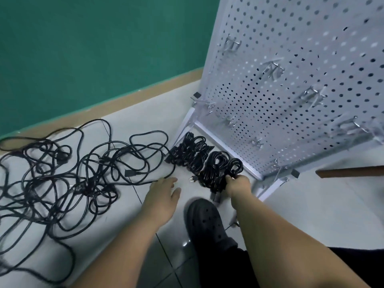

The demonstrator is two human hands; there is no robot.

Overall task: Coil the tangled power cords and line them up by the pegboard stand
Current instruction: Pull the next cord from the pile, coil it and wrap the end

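Several coiled black power cords (195, 154) lie in a row on the floor along the base of the white pegboard stand (291, 84). My right hand (239, 183) grips the nearest coil (230, 169) at the row's right end. A two-pin plug (193, 179) sticks out beside it. My left hand (164, 192) hovers with relaxed, spread fingers just left of the row, near a loose cord end. A large tangle of black cords (62, 175) sprawls across the floor to the left.
The green wall (93, 48) with a tan baseboard runs behind the tangle. My black clog (205, 221) stands on the tiles between my arms. Metal hooks (311, 96) jut from the pegboard. A brown wooden bar (349, 171) lies at the right.
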